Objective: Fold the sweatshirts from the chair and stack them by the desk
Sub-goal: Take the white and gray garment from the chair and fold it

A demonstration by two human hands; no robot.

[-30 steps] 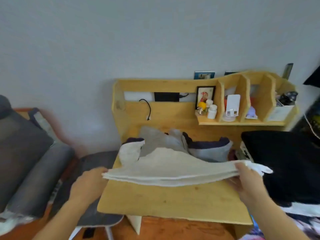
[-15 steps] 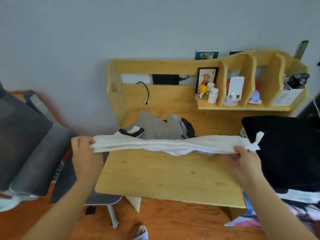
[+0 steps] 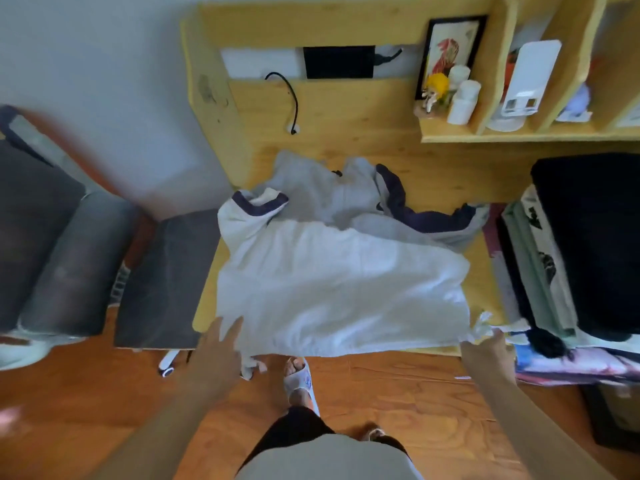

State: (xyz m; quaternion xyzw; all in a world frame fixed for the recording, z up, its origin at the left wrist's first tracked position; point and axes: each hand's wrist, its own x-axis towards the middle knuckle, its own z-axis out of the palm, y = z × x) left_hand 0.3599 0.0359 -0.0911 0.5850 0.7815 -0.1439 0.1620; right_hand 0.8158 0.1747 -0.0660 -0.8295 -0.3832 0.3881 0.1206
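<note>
Low in the frame, the left hand point(image 3: 216, 355) is spread with straight fingers at the lower-left corner of the white sweatshirt point(image 3: 339, 289), while the right hand point(image 3: 488, 355) touches the lower-right corner, its grip impossible to read. The sweatshirt lies flat across the desk point(image 3: 485, 289), long axis left to right, both hands about equally near, the grey sweatshirt point(image 3: 332, 195) crumpled beyond
</note>
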